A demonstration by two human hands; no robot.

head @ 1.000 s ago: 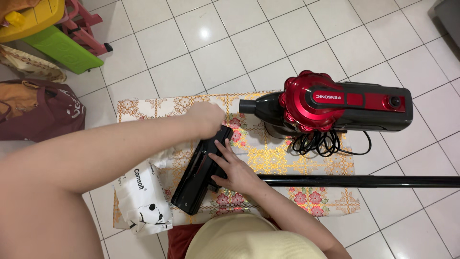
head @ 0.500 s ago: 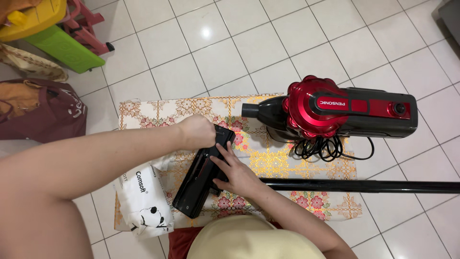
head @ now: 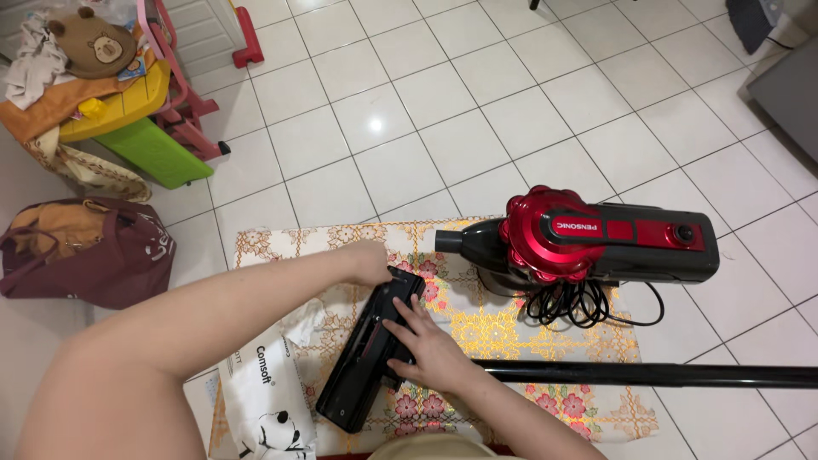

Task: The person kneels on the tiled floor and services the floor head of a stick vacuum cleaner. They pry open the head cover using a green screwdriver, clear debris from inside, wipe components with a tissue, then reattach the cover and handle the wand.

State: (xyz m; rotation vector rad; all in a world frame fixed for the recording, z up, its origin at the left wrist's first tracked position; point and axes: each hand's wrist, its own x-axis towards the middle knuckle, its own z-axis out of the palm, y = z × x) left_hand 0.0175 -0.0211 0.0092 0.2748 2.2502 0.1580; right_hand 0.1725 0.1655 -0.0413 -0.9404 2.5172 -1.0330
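Observation:
A black vacuum floor-brush head (head: 358, 370) lies upside down on a patterned floral mat (head: 511, 328). My left hand (head: 371, 260) grips its far end near the neck. My right hand (head: 426, 349) lies on its middle, fingers spread over the underside. To the right stands the red and black vacuum cleaner body (head: 588, 238), with its black cord (head: 579, 302) bundled beneath. A long black tube (head: 648, 373) stretches across the mat toward the right edge of the view.
A white tissue pack (head: 264, 405) rests at the mat's near left corner. A maroon bag (head: 85, 251) sits on the tiled floor at left. A green and yellow plastic piece with clothes and a bear cap (head: 111, 94) stands at top left. Dark furniture (head: 788, 85) is at top right.
The view has tilted, so everything sits lower in frame. Both hands stay on the brush head; the left hand has shifted slightly along its far end.

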